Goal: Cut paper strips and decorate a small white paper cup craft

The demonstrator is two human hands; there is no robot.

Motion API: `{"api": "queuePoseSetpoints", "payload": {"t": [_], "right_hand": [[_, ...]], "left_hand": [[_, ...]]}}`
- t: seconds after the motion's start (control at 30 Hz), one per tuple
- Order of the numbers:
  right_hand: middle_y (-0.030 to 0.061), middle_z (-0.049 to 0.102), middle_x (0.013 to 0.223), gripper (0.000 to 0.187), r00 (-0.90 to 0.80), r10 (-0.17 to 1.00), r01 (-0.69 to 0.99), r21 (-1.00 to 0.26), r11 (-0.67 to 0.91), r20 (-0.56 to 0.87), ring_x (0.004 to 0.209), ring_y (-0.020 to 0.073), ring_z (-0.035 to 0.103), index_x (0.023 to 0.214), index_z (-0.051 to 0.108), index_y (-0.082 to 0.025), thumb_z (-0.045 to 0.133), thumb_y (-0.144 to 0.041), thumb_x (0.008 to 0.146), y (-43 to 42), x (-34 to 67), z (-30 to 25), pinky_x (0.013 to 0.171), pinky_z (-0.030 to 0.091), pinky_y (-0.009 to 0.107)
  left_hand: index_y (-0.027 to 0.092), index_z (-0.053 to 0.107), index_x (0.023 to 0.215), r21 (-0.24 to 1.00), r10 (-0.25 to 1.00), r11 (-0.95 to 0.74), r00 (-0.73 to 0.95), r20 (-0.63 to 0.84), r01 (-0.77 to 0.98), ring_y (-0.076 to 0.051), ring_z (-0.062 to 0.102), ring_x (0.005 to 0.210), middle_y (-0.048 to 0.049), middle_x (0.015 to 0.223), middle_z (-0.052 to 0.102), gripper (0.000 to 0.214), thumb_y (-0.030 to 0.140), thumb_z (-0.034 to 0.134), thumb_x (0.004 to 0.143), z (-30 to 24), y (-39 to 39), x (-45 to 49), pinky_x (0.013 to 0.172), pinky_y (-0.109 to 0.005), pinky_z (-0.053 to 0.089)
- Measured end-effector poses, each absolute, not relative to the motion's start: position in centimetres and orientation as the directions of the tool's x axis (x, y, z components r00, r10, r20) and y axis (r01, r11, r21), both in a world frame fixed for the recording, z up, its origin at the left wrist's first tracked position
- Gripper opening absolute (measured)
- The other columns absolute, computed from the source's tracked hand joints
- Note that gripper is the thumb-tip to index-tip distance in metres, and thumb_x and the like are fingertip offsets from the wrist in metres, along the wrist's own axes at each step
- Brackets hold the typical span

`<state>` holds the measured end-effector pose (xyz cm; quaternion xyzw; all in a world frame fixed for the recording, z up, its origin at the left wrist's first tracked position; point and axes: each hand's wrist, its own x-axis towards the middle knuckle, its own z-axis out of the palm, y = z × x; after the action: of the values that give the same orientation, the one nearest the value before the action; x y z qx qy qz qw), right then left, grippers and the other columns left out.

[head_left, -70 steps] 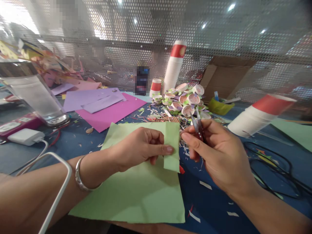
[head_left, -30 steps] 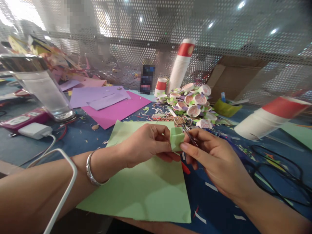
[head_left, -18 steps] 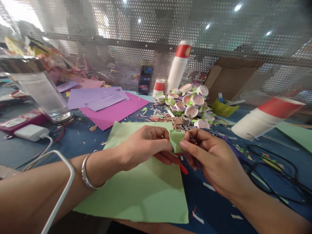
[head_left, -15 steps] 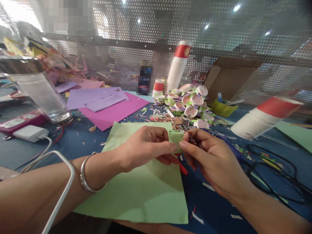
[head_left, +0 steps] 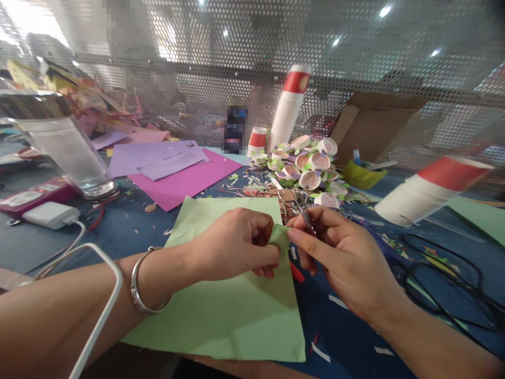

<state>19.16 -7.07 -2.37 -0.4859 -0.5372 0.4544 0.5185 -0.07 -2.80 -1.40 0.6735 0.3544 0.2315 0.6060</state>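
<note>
A small folded piece of green paper is between my two hands, above the right edge of a large green paper sheet lying on the blue table. My left hand has its fingers curled closed against the small piece's left side, partly hiding it. With thumb and fingertip, my right hand pinches the piece's right edge. Tucked in the same right hand is a pair of metal scissors, blades pointing up and away, handles mostly hidden by the fingers.
Behind stand stacked paper cups and a heap of cut cup bottoms. Purple paper and a glass of water are left. A tipped cup stack and black cable lie right. A white cable crosses my left forearm.
My left fingers have curled in, and its thumb has come off the front of the small green piece. That piece has turned and shows less of its face. My right hand has shifted slightly left.
</note>
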Motion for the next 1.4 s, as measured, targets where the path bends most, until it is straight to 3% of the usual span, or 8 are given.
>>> {"api": "queuePoseSetpoints", "payload": {"t": [0.2, 0.37, 0.5, 0.7, 0.9, 1.03, 1.23, 1.4], "right_hand": [[-0.0051, 0.064, 0.068, 0.034, 0.027, 0.991, 0.094, -0.987, 0.128, 0.132, 0.047, 0.0073, 0.054, 0.087, 0.067, -0.020, 0.091, -0.040, 0.073, -7.1, 19.2, -2.1, 0.043, 0.044, 0.019], [-0.0055, 0.063, 0.065, 0.033, 0.026, 0.987, 0.122, -0.981, 0.152, 0.156, 0.045, 0.0082, 0.054, 0.088, 0.066, -0.021, 0.087, -0.044, 0.079, -7.2, 19.3, -2.3, 0.040, 0.041, 0.020], [-0.0063, 0.060, 0.061, 0.032, 0.023, 0.989, 0.144, -0.979, 0.144, 0.148, 0.042, 0.0069, 0.048, 0.090, 0.065, -0.022, 0.081, -0.050, 0.086, -7.1, 19.5, -2.3, 0.038, 0.033, 0.019], [-0.0030, 0.062, 0.070, 0.034, -0.012, 0.980, 0.272, -0.943, 0.194, 0.199, 0.051, 0.0082, 0.045, 0.096, 0.072, -0.023, 0.077, -0.056, 0.088, -7.0, 20.3, -2.1, 0.040, 0.029, 0.022], [-0.0002, 0.069, 0.074, 0.033, -0.055, 0.952, 0.533, -0.798, 0.284, 0.302, 0.058, 0.0127, 0.056, 0.099, 0.073, -0.024, 0.069, -0.056, 0.094, -7.4, 20.9, -1.8, 0.050, 0.043, 0.024], [-0.0002, 0.069, 0.071, 0.032, -0.056, 0.934, 0.667, -0.683, 0.298, 0.353, 0.057, 0.0146, 0.059, 0.102, 0.073, -0.024, 0.068, -0.055, 0.095, -7.6, 21.1, -1.9, 0.051, 0.046, 0.025], [0.0023, 0.076, 0.082, 0.028, -0.067, 0.911, 0.691, -0.639, 0.337, 0.408, 0.067, 0.0180, 0.067, 0.106, 0.075, -0.026, 0.069, -0.051, 0.095, -7.7, 21.4, -2.0, 0.058, 0.052, 0.027], [-0.0012, 0.069, 0.070, 0.028, -0.034, 0.920, 0.659, -0.684, 0.315, 0.391, 0.056, 0.0137, 0.057, 0.102, 0.074, -0.026, 0.070, -0.053, 0.094, -7.7, 21.4, -1.8, 0.051, 0.046, 0.024]], "left_hand": [[0.022, 0.045, 0.067, 0.968, 0.778, -0.107, 0.625, -0.059, 0.226, -0.017, 0.073, 0.064, 0.0032, 0.060, 0.064, 0.026, 0.021, 0.067, 0.081, -1.7, -2.6, -0.3, 0.058, -0.024, 0.058], [0.020, 0.053, 0.077, 0.995, 0.771, -0.027, 0.636, -0.041, 0.097, -0.015, 0.069, 0.071, 0.0033, 0.068, 0.060, 0.028, 0.036, 0.074, 0.087, -1.9, -2.5, -0.2, 0.061, -0.025, 0.061], [0.019, 0.053, 0.079, 0.996, 0.747, 0.089, 0.659, -0.085, 0.028, -0.020, 0.076, 0.087, -0.0025, 0.078, 0.070, 0.026, 0.033, 0.071, 0.093, -1.5, -2.2, -0.2, 0.060, -0.024, 0.060], [0.016, 0.056, 0.079, 0.983, 0.757, 0.172, 0.648, -0.088, -0.069, -0.013, 0.072, 0.084, -0.0039, 0.087, 0.074, 0.027, 0.027, 0.078, 0.089, -1.0, -1.1, -1.0, 0.069, -0.021, 0.058], [0.015, 0.056, 0.079, 0.965, 0.735, 0.227, 0.673, -0.083, -0.129, -0.015, 0.076, 0.090, -0.0060, 0.091, 0.076, 0.029, 0.027, 0.082, 0.087, -1.1, 0.0, -1.6, 0.080, -0.024, 0.058], [0.014, 0.061, 0.083, 0.958, 0.711, 0.266, 0.694, -0.115, -0.113, -0.015, 0.077, 0.089, -0.0053, 0.092, 0.076, 0.028, 0.029, 0.085, 0.085, -1.1, 0.2, -1.7, 0.081, -0.023, 0.058], [0.013, 0.069, 0.089, 0.941, 0.642, 0.326, 0.753, -0.145, -0.097, -0.013, 0.077, 0.089, -0.0066, 0.098, 0.078, 0.023, 0.030, 0.083, 0.087, -1.0, 0.3, -1.8, 0.083, -0.022, 0.058], [0.014, 0.068, 0.086, 0.940, 0.643, 0.323, 0.754, -0.135, -0.107, -0.014, 0.077, 0.093, -0.0063, 0.098, 0.078, 0.022, 0.029, 0.084, 0.087, -0.9, 0.5, -1.9, 0.079, -0.019, 0.058]]}}
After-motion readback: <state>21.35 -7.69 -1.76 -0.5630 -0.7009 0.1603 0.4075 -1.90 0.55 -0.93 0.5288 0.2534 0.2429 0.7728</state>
